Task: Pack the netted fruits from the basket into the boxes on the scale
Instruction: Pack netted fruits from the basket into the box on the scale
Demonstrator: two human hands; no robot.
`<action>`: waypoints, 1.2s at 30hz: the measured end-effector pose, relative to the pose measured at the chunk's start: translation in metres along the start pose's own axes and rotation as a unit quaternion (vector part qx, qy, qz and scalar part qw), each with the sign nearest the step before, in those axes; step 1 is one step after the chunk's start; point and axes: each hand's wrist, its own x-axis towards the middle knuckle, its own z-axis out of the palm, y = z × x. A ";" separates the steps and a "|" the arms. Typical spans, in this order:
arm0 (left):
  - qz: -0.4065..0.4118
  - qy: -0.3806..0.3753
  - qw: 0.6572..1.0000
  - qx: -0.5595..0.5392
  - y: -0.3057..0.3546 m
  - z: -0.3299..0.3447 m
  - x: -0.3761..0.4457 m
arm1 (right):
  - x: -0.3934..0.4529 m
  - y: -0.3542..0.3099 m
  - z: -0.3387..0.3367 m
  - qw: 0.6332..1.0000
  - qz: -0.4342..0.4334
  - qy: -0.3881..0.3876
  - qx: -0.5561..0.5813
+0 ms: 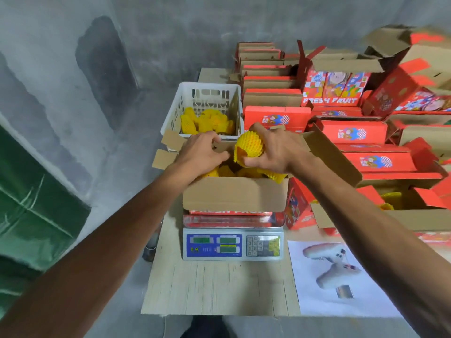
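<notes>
An open cardboard box (234, 195) stands on the digital scale (233, 246) and holds several fruits in yellow foam netting. My right hand (275, 150) grips one yellow netted fruit (250, 145) just above the box. My left hand (203, 152) reaches over the box's far left side with curled fingers; whether it holds anything is hidden. Behind the box, the white plastic basket (207, 93) holds several more yellow netted fruits (205, 121).
Stacks of red fruit boxes (361, 135) fill the table to the right and behind. An open box with yellow netting (393, 201) sits at right. A printed paper sheet (336, 276) lies on the table front right. A green tarp (31, 203) lies left.
</notes>
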 end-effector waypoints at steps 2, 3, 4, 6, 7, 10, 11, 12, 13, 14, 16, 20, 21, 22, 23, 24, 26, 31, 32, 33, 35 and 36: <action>0.009 0.002 0.999 -0.051 0.002 0.006 -0.010 | -0.003 -0.004 -0.004 1.000 -0.004 0.004 -0.022; 0.010 0.005 0.997 -0.071 0.002 0.008 -0.016 | -0.004 -0.006 -0.005 1.000 -0.006 0.004 -0.031; 0.009 0.011 0.996 -0.088 0.001 0.010 -0.021 | -0.005 -0.008 -0.007 0.999 -0.009 0.003 -0.036; 0.009 0.026 0.992 -0.119 -0.002 0.012 -0.029 | -0.007 -0.011 -0.008 0.999 -0.013 0.000 -0.038; 0.009 0.033 0.990 -0.134 -0.002 0.012 -0.033 | -0.008 -0.014 -0.008 0.999 -0.016 -0.001 -0.038; -0.002 0.031 0.980 -0.195 -0.002 0.012 -0.038 | -0.012 -0.024 -0.004 0.999 -0.023 -0.010 -0.043; -0.011 0.021 0.975 -0.221 0.000 0.012 -0.039 | -0.012 -0.027 -0.003 0.999 -0.026 -0.016 -0.042; -0.025 0.007 0.969 -0.248 0.002 0.012 -0.042 | -0.012 -0.029 -0.002 0.998 -0.029 -0.019 -0.043; -0.043 -0.004 0.961 -0.274 0.004 0.011 -0.044 | -0.010 -0.030 -0.001 0.998 -0.032 -0.017 -0.046; -0.064 -0.012 0.950 -0.305 0.005 0.010 -0.046 | -0.010 -0.032 0.000 0.998 -0.038 -0.016 -0.046; -0.100 -0.024 0.919 -0.379 0.006 0.008 -0.052 | -0.009 -0.036 0.004 0.998 -0.048 -0.016 -0.036; -0.146 -0.045 0.854 -0.497 0.008 0.003 -0.066 | -0.012 -0.042 0.009 0.997 -0.064 -0.023 -0.021; -0.150 -0.058 0.847 -0.507 0.007 0.002 -0.068 | -0.013 -0.044 0.010 0.997 -0.071 -0.023 -0.023; -0.149 -0.078 0.840 -0.516 0.006 0.000 -0.070 | -0.015 -0.045 0.010 0.997 -0.078 -0.020 -0.020; -0.146 -0.103 0.833 -0.524 0.006 0.000 -0.073 | -0.017 -0.047 0.011 0.996 -0.086 -0.012 -0.012; -0.143 -0.126 0.827 -0.530 0.005 0.001 -0.075 | -0.019 -0.049 0.011 0.996 -0.092 -0.005 -0.004; -0.135 -0.154 0.821 -0.533 0.006 0.005 -0.079 | -0.024 -0.051 0.013 0.995 -0.100 0.003 0.006; -0.116 -0.074 0.851 -0.506 0.009 0.007 -0.074 | -0.028 -0.045 0.016 0.996 -0.065 0.011 0.062; -0.104 -0.022 0.885 -0.453 0.009 0.004 -0.069 | -0.030 -0.040 0.014 0.995 -0.028 0.008 0.098; -0.086 0.031 0.918 -0.387 0.008 0.001 -0.063 | -0.031 -0.034 0.013 0.990 0.017 0.005 0.142; -0.032 0.090 0.960 -0.265 0.007 -0.003 -0.049 | -0.035 -0.022 0.012 0.964 0.113 0.010 0.239; -0.006 0.093 0.972 -0.217 0.007 -0.004 -0.043 | -0.036 -0.018 0.013 0.945 0.155 0.018 0.286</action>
